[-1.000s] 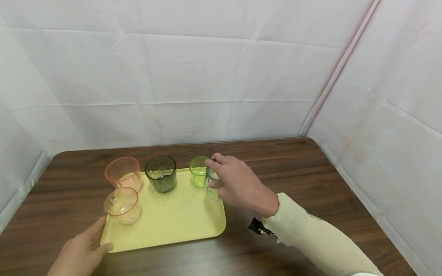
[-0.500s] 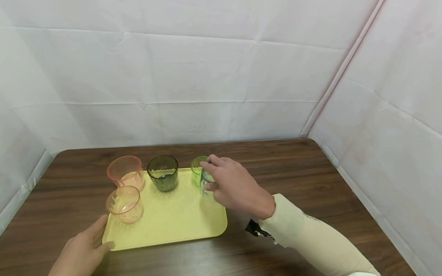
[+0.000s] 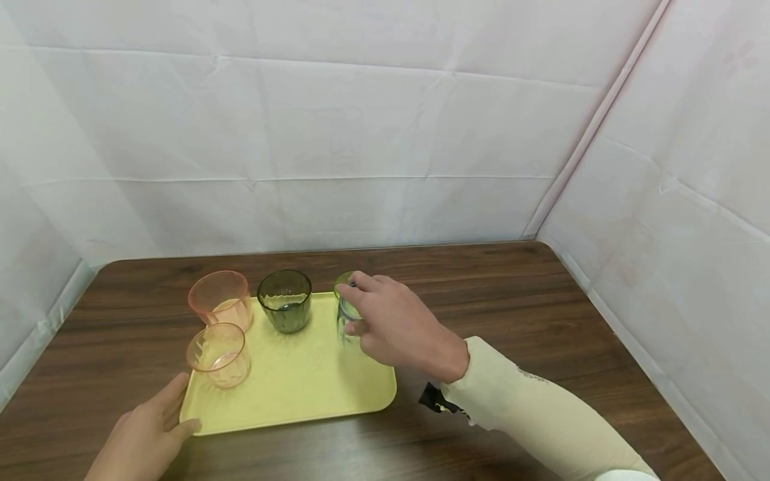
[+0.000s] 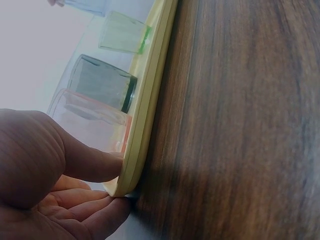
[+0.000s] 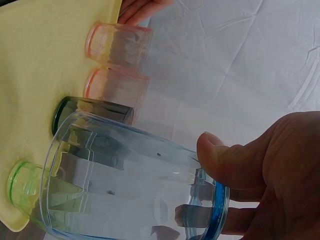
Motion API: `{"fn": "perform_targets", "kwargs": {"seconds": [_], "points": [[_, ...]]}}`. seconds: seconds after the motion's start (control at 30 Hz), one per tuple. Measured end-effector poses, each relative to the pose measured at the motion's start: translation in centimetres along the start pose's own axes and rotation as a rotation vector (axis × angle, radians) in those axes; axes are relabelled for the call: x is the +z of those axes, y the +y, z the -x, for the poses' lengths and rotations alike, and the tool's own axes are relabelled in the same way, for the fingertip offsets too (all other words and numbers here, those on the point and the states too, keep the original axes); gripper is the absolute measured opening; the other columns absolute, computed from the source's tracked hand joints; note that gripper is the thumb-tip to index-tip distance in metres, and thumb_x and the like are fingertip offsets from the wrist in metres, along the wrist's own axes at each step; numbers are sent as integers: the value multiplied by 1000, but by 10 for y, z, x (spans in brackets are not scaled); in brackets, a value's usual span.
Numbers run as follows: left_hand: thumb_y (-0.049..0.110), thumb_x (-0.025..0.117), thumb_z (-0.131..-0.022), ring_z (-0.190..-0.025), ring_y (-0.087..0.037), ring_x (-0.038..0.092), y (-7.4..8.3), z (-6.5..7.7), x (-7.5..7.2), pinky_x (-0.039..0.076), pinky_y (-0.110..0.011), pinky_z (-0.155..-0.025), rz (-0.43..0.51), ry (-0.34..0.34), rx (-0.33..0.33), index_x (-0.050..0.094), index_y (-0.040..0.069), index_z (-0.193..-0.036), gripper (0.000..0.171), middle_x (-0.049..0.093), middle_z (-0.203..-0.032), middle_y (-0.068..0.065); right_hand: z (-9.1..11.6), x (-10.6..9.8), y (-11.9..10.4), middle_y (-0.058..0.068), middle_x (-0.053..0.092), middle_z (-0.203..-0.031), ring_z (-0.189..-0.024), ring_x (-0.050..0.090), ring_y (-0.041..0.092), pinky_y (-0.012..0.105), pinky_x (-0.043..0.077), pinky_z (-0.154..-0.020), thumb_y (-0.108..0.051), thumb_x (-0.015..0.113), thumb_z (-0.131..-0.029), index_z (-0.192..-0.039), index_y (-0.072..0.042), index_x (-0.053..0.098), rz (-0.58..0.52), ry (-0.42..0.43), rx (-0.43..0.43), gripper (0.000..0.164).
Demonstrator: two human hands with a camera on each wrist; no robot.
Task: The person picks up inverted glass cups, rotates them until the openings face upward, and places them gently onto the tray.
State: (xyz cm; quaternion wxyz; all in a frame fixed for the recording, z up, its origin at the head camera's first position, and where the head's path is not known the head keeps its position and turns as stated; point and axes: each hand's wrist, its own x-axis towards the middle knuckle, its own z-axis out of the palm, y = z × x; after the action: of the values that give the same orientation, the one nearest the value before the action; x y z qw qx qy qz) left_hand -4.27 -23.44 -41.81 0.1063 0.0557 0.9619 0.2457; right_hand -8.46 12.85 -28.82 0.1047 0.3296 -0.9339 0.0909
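My left hand (image 3: 141,431) pinches the near left corner of a yellow tray (image 3: 295,394), thumb on top and fingertips underneath in the left wrist view. Over the tray's right side, my right hand (image 3: 394,327) holds a clear blue cup (image 5: 130,175) from above. Its thick blue end is between thumb and fingers; the wider, thin-edged end points toward the tray. A light green cup (image 5: 22,187) stands right behind it, partly hidden in the head view. Farther left on the tray are a dark green cup (image 3: 285,314) and two orange cups, one behind (image 3: 219,294), one nearer (image 3: 219,357).
The tray lies on a dark wood-grain table (image 3: 511,294). White sheeting (image 3: 385,133) hangs behind the table and along its right side. A black tag (image 3: 436,399) hangs at the right sleeve cuff.
My right hand has carried the blue cup left over the tray, so it overlaps the light green cup more. My left hand keeps its hold on the tray corner.
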Motion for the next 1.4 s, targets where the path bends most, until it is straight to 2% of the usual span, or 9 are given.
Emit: {"fn": "perform_targets", "kwargs": {"seconds": [0.3,0.67,0.97,1.1,1.27,1.4], "points": [[24,74,-96,-128,-64,51,-1,-1,1,49,-74,-94,-6,31,15,28,-18,-154,85,42,-149,-41,-5,1,-7,-1,59,-100,-82,55,16,29,51,-79,-21,74,-97,-139,-5,64,-27,-1,-12,46],[23,75,-95,-129,-62,51,0,-2,1,48,-75,-96,-15,44,30,26,-19,-155,87,41,-150,-42,-11,2,-14,0,59,-100,-86,56,16,23,46,-68,-21,73,-97,-139,-7,64,-45,-24,-18,45],[22,78,-93,-125,-62,55,-2,-1,3,51,-73,-93,-21,88,57,30,-17,-154,87,42,-149,-41,-16,3,-21,1,62,-107,-89,60,20,29,54,-78,-27,73,-97,-138,-10,64,13,-31,-31,45],[24,78,-93,-126,-63,53,-2,-1,5,50,-73,-92,-15,84,54,29,-16,-155,89,41,-150,-42,-17,4,-24,0,63,-110,-90,60,21,29,55,-81,-28,74,-97,-139,-10,64,20,-34,-34,47],[36,77,-95,-132,-63,48,1,0,4,49,-74,-96,3,50,21,26,-14,-157,95,36,-154,-41,-19,4,-28,2,65,-117,-94,61,20,30,55,-87,-28,73,-97,-140,-9,64,42,-30,-47,48],[38,76,-95,-133,-61,49,4,2,4,48,-74,-97,16,60,27,26,-14,-157,95,36,-154,-41,-20,3,-31,3,66,-120,-93,61,20,31,55,-89,-27,73,-97,-140,-9,64,39,-33,-54,47]]}}
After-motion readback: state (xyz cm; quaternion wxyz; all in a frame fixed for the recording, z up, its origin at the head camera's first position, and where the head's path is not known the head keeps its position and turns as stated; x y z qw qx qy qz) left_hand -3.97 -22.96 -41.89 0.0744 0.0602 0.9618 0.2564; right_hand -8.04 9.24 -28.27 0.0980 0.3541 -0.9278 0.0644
